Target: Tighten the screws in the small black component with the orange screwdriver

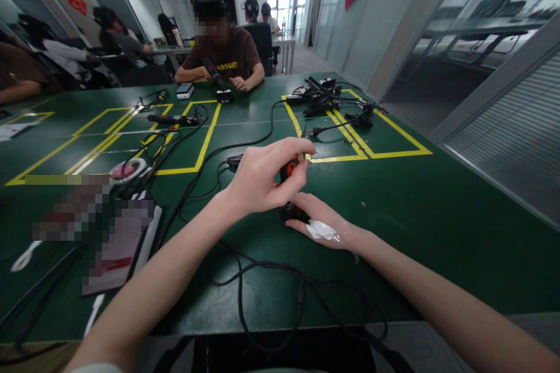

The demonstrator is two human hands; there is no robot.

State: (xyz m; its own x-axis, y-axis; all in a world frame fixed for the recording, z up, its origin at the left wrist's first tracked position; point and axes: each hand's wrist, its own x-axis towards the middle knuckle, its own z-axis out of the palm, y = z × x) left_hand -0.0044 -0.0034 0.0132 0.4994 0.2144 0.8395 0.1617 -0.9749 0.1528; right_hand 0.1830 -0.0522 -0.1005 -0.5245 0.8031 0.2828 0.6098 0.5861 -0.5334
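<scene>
Left hand (272,176) grips one black-and-orange tool (289,169); right hand (321,218) pinches one rounded black part (286,214) — one glossy green tabletop (420,210).

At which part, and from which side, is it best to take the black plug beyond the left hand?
Probably grip the thick body of the black plug, not its thin cable, which leaves toward the right. Come from above: the plug's top is uncovered, while the left hand crowds the near side.

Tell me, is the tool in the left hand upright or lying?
Roughly upright: the tool points down at the black piece by the right hand.
</scene>
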